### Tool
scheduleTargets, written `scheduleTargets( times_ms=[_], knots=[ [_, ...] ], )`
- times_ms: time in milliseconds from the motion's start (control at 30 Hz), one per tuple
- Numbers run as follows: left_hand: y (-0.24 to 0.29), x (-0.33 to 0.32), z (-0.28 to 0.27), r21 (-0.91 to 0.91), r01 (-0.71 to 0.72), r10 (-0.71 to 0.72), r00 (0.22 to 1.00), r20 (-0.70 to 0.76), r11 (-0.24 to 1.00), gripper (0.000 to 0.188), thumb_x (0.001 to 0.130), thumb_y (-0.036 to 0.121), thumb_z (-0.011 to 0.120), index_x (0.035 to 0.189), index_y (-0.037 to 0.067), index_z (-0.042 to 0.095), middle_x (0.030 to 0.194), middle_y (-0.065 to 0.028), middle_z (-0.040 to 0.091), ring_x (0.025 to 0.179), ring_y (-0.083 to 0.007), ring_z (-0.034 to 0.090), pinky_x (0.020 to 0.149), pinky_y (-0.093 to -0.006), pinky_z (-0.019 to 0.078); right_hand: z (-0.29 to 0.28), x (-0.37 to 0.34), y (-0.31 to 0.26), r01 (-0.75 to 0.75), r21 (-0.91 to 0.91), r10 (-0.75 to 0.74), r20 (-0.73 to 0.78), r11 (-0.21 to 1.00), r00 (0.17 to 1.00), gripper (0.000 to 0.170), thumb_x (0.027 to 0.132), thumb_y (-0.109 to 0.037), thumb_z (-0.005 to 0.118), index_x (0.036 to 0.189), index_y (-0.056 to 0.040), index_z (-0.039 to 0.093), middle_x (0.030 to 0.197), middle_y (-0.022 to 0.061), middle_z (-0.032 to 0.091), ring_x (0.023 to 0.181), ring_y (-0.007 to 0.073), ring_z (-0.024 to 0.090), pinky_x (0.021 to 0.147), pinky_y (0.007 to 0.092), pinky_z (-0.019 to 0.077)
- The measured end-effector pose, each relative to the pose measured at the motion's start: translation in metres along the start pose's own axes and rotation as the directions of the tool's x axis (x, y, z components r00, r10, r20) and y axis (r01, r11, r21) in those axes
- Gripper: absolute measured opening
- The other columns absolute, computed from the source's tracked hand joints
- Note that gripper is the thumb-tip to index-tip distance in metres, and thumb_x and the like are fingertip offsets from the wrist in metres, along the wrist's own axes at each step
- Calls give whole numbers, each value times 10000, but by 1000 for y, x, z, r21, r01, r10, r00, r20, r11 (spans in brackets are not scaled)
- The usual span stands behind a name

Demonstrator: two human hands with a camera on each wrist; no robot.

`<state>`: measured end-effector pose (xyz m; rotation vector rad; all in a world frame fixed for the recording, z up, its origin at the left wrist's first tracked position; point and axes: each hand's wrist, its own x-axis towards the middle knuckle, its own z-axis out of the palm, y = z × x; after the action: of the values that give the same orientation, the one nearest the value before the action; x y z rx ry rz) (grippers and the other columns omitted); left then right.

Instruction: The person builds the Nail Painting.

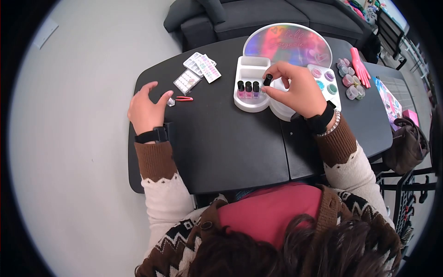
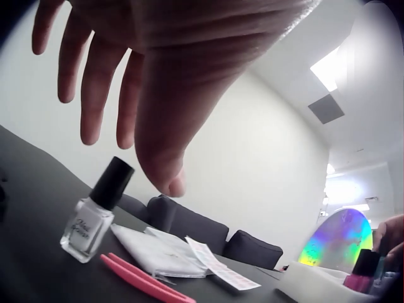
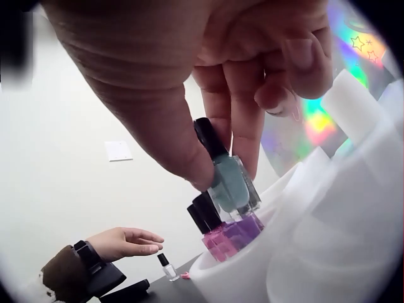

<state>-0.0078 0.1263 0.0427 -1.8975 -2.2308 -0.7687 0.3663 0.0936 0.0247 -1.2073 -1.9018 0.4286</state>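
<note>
My right hand (image 1: 297, 90) pinches a teal nail polish bottle (image 3: 232, 184) with a black cap between thumb and fingers. It holds the bottle over the white organizer (image 1: 250, 108), close beside a short row of pink and purple nail polish bottles (image 1: 248, 91) standing in a compartment. On the left, my left hand (image 1: 146, 111) hovers with fingers spread and holds nothing. Just beyond its thumb, a clear-white nail polish bottle (image 2: 88, 230) with a black cap stands upright on the table. Pink tweezers (image 1: 184, 99) lie next to that bottle.
Nail sticker sheets (image 1: 208, 69) and a case of white nail tips (image 1: 187, 82) lie at the back left. Right of the organizer, which has an iridescent upright panel (image 1: 288, 46), are glitter pots (image 1: 353, 85) and a pink model hand (image 1: 360, 68).
</note>
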Motion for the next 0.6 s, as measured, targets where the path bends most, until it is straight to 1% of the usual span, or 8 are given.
scheduleTargets(
  times_ms=[33, 100, 233, 367, 467, 533, 567, 600],
  knots=[
    [-5, 2, 1, 1, 0, 0, 1000, 0, 1000, 470, 882, 370, 895, 1285, 159, 779, 1290, -96, 777, 1302, -280, 684, 1097, -448, 514, 0, 0, -1, 0, 1, 0, 0, 1000, 1000, 262, 862, -143, 868, 1084, -58, 756, 916, -4, 737, 669, 80, 459, 593, 266, 407],
    [-11, 4, 4, 10, 142, -142, 981, 131, 990, 461, 869, 402, 893, 1257, 175, 788, 1272, -37, 794, 1214, -232, 730, 1071, -420, 528, -1, 1, -4, -111, -17, 112, 96, 994, 989, 281, 865, -172, 854, 1096, -58, 740, 941, 49, 768, 773, 224, 667, 737, 372, 538],
    [-11, 8, 9, 21, 210, -210, 963, 169, 978, 292, 908, 340, 857, 1158, 192, 823, 1064, 46, 832, 1016, -164, 762, 1004, -386, 507, 7, 0, 1, -79, -40, 82, 89, 996, 993, 281, 865, -158, 845, 1101, -58, 729, 961, 66, 777, 879, 288, 717, 825, 406, 560],
    [-11, 10, 13, -10, 240, -234, 956, 179, 971, 223, 929, 306, 833, 1122, 193, 832, 1006, 55, 832, 972, -151, 764, 951, -371, 515, 10, -1, 5, -62, -110, 73, 94, 992, 993, 300, 860, -169, 859, 1107, -61, 727, 1003, 88, 751, 971, 325, 715, 897, 420, 561],
    [-10, 9, 13, -65, 195, -184, 972, 144, 979, 232, 943, 311, 823, 1135, 181, 822, 1013, 41, 829, 974, -158, 760, 904, -349, 524, 14, -3, 7, -11, -114, 16, 41, 993, 999, 313, 855, -192, 877, 1105, -69, 732, 1040, 87, 725, 1017, 323, 704, 916, 415, 559],
    [-3, 3, 13, -191, -49, 54, 998, 24, 980, 230, 954, 286, 819, 1143, 155, 807, 1019, 6, 827, 974, -192, 759, 908, -352, 541, 13, -4, 5, 14, -99, -14, 0, 995, 1000, 322, 853, -204, 886, 1106, -73, 735, 1055, 85, 712, 1035, 320, 698, 921, 410, 556],
    [3, -1, 13, -190, -54, 59, 998, 25, 980, 230, 954, 286, 819, 1143, 155, 807, 1019, 6, 827, 974, -192, 759, 908, -352, 541, 11, -3, 1, 61, -80, -65, -45, 995, 997, 343, 843, -190, 902, 1128, -80, 745, 1031, 63, 707, 939, 262, 658, 820, 379, 525],
    [11, -4, 13, -388, -142, 164, 986, 24, 910, 222, 955, 266, 820, 1139, 143, 799, 1017, -9, 825, 978, -209, 757, 967, -384, 529, 9, -1, -4, 108, -63, -114, -92, 992, 989, 367, 834, -176, 918, 1151, -88, 754, 1007, 41, 701, 843, 204, 619, 718, 347, 494]
  ],
)
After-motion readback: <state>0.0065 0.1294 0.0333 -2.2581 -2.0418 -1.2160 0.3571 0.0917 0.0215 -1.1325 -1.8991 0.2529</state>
